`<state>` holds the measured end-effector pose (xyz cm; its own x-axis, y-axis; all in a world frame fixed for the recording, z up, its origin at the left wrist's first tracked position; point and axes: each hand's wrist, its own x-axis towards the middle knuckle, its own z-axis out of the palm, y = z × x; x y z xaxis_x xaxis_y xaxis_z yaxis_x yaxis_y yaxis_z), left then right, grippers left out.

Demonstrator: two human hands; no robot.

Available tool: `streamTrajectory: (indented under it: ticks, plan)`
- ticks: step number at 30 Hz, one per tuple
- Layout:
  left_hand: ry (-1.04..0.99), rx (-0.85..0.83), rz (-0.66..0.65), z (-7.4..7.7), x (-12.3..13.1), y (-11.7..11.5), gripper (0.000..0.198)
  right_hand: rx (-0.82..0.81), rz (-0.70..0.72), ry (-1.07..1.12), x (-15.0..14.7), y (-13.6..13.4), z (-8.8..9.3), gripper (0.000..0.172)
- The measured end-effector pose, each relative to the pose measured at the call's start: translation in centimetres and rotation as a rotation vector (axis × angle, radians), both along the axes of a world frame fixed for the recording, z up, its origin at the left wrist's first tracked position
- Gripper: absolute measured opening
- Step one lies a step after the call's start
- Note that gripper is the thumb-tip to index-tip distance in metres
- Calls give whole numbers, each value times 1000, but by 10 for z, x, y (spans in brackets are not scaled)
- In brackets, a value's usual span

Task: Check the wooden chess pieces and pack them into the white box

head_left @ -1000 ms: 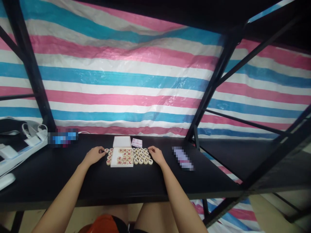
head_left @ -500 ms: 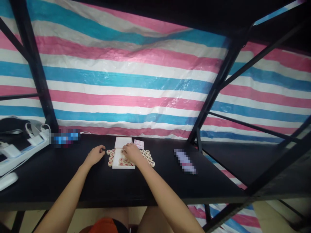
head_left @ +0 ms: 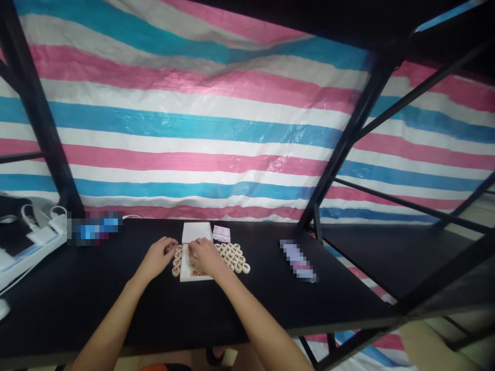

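A small white box stands open on the black table, with red-marked Chinese chess pieces in its tray. My right hand reaches down into the tray, fingertips bent together around what looks like a chess piece, mostly hidden. At the left of the box, my left hand has its fingers curled at the upper end of a short column of red-marked pieces. Whatever those fingers grip is hidden. Right of the box lie several rows of dark-marked pieces.
The box's white lid part lies behind the tray, beside a pink-and-white paper. A blurred-out phone-like object is farther right. A white power strip with plugs sits at the far left. Black metal posts frame the table before a striped sheet.
My left hand has moved right, up to the loose red-marked pieces, covering the upper one. My right hand stays over the box, a little nearer me within it. The view has shifted slightly.
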<state>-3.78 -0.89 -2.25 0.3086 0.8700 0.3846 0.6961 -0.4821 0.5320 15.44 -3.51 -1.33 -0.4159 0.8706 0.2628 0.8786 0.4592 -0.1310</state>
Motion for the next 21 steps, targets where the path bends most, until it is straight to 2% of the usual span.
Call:
streamTrajectory:
  ticks: [1,2,4,6,8,10,12,14,17,19,21]
  plan:
    - [-17,2,-39,3,5,-12,23,18,4,46,4,-14,-1,16]
    - [-21,-20,-72,3,10,-25,23,57,7,198,9,-29,-5,14]
    - [-66,-64,-99,-2,21,-55,22,51,-26,430,21,-61,-19,8]
    - [-92,-113,-125,-16,32,-82,20,7,-102,519,31,-87,-37,10]
    - [-67,-192,-182,-32,42,-100,21,-29,-154,497,35,-100,-52,15]
    - [-47,-179,-176,-45,48,-106,20,-93,-159,481,36,-103,-58,18]
    - [-64,-166,-150,-52,51,-105,19,-162,-130,480,35,-101,-56,25]
    - [-94,-177,-122,-54,51,-101,19,-213,-94,477,35,-98,-50,30]
    - [-101,-188,-81,-54,50,-100,18,-247,-68,474,34,-97,-45,22]
    - [-78,-172,-32,-54,51,-103,19,-240,-68,481,34,-96,-47,20]
    - [-50,-175,9,-53,52,-105,22,-208,-64,478,34,-97,-51,27]
